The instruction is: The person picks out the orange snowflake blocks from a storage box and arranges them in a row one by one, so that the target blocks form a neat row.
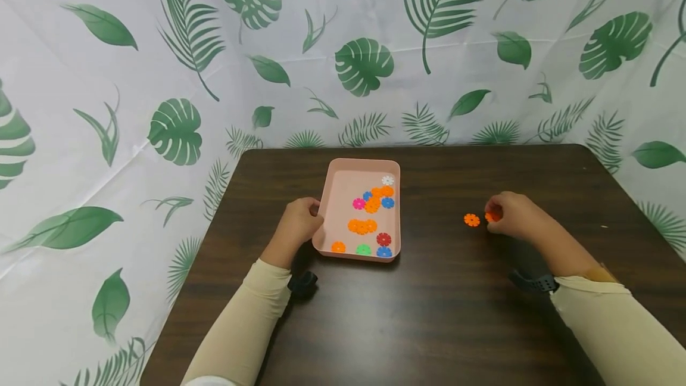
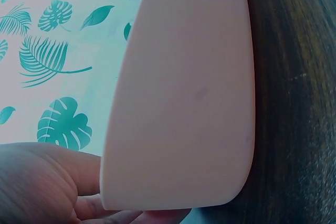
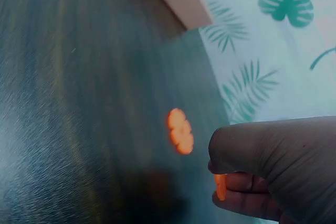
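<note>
The pink tray [image 1: 343,186] holds several flower-shaped discs in orange, blue, red, green, pink and white. My left hand [image 1: 300,219] grips the tray's left side; in the left wrist view that hand [image 2: 47,184] is at the lower end of the tray wall [image 2: 181,98]. Right of the tray, my right hand [image 1: 517,216] pinches an orange disc [image 1: 492,217] between thumb and fingers. Another orange disc [image 1: 471,220] lies on the table just left of it. The right wrist view has the pinched disc [image 3: 220,187] beside the thumb, and the loose disc [image 3: 180,131] near the hand [image 3: 268,166].
The dark wooden table [image 1: 407,314] spans the area under both arms. Behind it and on the left hangs a white cloth [image 1: 311,106] with green leaf prints. Dark bands are on both wrists.
</note>
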`<state>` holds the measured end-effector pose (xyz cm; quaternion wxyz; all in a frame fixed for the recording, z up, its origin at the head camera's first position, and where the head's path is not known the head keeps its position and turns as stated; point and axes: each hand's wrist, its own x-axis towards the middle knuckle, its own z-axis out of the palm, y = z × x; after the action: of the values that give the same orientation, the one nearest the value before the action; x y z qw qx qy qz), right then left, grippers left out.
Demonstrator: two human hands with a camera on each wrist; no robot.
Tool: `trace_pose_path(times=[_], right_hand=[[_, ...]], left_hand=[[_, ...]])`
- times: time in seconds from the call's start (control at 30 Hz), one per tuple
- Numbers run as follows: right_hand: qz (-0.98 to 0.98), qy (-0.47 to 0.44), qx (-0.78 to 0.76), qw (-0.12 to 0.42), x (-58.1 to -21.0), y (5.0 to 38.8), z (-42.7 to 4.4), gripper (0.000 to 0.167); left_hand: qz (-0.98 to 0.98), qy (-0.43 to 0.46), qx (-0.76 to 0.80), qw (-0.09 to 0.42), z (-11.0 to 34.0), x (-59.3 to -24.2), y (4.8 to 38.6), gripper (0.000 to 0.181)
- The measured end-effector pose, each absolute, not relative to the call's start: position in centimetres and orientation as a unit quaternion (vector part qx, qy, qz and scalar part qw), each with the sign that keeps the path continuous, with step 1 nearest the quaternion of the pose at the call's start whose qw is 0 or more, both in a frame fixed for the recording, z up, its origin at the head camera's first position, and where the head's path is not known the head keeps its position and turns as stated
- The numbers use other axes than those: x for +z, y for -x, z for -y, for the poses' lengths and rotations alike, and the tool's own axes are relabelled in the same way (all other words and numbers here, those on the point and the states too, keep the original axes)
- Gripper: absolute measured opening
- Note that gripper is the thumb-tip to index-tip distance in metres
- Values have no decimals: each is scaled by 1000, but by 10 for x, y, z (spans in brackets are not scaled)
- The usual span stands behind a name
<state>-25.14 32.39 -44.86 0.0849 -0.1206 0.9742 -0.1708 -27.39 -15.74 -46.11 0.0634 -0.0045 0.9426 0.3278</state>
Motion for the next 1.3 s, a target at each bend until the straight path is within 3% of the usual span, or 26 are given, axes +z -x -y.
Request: trace_pose_path(times=[0.63,0.97,1.13,1.3], right_hand=[[-975,111,-181,68,-471,256,-327,29],[-975,121,-180,46,-464,257,-323,35],[-963,142,-228,6,-451,257,-298,40],[-936,178,-304,-33,-438,257,-245,34]], left_hand=[[-943,2,329,58,157,-461,272,38],[-940,8,334,65,159,-462,271,38],[-942,7,329,62,160,-462,272,39],[-940,11,334,69,158,-462,272,40]])
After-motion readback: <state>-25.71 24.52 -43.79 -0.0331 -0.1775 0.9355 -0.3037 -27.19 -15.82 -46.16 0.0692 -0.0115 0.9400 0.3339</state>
